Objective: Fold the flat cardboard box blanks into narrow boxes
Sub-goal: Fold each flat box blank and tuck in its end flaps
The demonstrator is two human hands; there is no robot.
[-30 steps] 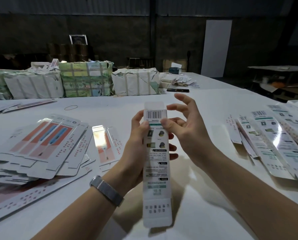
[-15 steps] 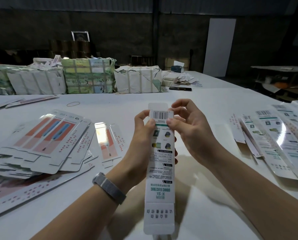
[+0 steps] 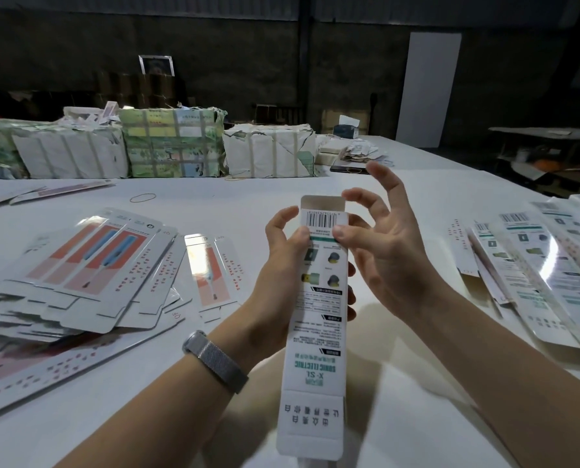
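Observation:
A long narrow white box [image 3: 315,336] with a barcode and green print is held upright above the white table [image 3: 417,383]. My left hand [image 3: 282,265] grips its upper part from the left, thumb on the front just below the barcode. My right hand [image 3: 376,244] presses its thumb on the right edge by the barcode, while its fingers spread and curl behind the box's open top end. The bottom flap hangs unfolded toward me. Flat blanks with red and blue print [image 3: 79,271] lie in a heap at left. Green-printed blanks [image 3: 535,265] lie at right.
Wrapped bundles [image 3: 170,146] stand in a row along the table's far side. A rubber band [image 3: 142,197] lies on the table behind the left heap. A dark phone [image 3: 349,168] and loose papers sit at the back. Another table [image 3: 545,131] stands at far right.
The top flap that stood up above the barcode is now bent back, and the box's top end shows open. My right fingers have lifted and spread behind it.

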